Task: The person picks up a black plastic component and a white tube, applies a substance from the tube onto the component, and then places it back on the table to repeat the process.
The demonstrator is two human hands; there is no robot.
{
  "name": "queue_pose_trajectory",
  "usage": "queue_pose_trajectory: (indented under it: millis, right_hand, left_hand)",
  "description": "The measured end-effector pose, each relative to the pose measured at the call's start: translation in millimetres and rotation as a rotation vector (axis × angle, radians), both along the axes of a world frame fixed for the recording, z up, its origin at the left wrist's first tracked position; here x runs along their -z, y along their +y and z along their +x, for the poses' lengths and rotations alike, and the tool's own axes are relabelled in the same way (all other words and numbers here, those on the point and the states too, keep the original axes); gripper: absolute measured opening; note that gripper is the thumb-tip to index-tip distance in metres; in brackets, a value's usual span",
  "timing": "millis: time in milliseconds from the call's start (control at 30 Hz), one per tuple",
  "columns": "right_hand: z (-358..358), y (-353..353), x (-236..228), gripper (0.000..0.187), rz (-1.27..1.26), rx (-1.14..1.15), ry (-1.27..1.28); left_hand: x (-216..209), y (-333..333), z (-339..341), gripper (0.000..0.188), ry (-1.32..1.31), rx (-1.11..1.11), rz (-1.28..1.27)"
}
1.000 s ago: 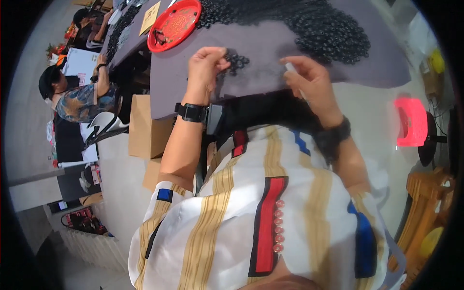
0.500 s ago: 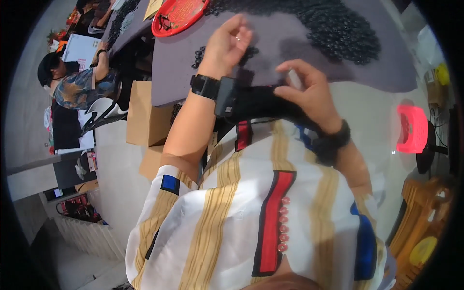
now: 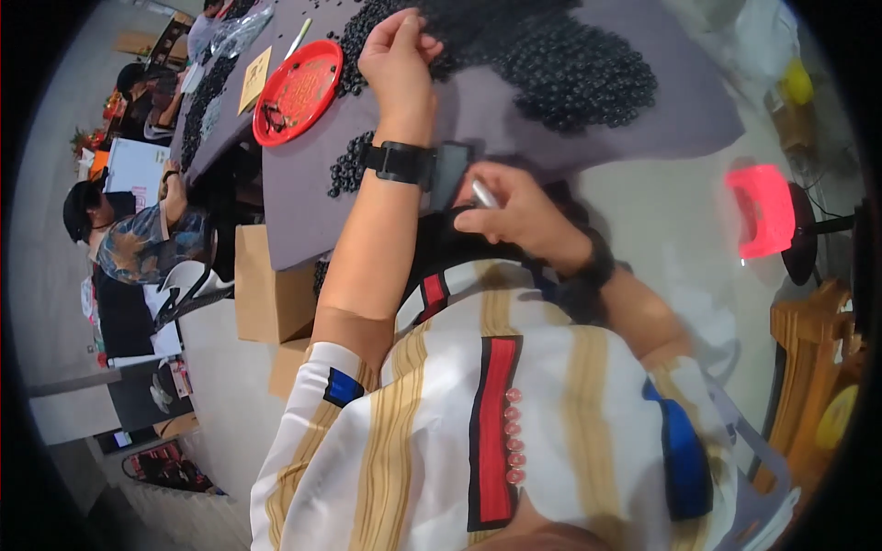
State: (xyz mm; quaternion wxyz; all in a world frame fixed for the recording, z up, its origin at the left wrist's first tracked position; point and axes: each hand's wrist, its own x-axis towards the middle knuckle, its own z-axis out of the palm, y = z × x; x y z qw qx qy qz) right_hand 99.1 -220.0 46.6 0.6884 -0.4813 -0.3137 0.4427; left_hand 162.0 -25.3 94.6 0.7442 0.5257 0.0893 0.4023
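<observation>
My left hand (image 3: 400, 64) is over the purple-grey table cover, beside the heap of shiny black beads (image 3: 577, 78). Its fingers are curled in, and what they hold, if anything, I cannot make out. A dark rectangular device (image 3: 450, 174) is strapped at my left wrist. Close to that device, my right hand (image 3: 528, 213) is closed around a small silvery stick-like object (image 3: 484, 194), whose kind is unclear. A smaller cluster of black beads (image 3: 347, 167) lies left of my left wrist.
A red tray (image 3: 299, 92) with small dark pieces rests on the cover (image 3: 303, 207), near a yellowish card (image 3: 254, 81). Cardboard boxes (image 3: 260, 285) stand below left. A pink stool (image 3: 761, 211) is at the right. Another person (image 3: 147, 230) sits at the left.
My left hand has moved forward and left toward the bead heap. My right hand has come left to the wrist device, still holding the small object. The whole view has shifted.
</observation>
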Motion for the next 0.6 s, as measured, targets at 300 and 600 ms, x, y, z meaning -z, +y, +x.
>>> queue_pose_trajectory:
  millis: [300,600]
  right_hand:
    - [9,-3,4,0.017,-0.030,0.139,0.083]
    - [3,3,6,0.019,-0.001,0.226,0.077]
  left_hand:
    - [3,-27,19,0.009,0.017,-0.036,0.327]
    - [28,-19,26,0.009,0.130,-0.224,0.791]
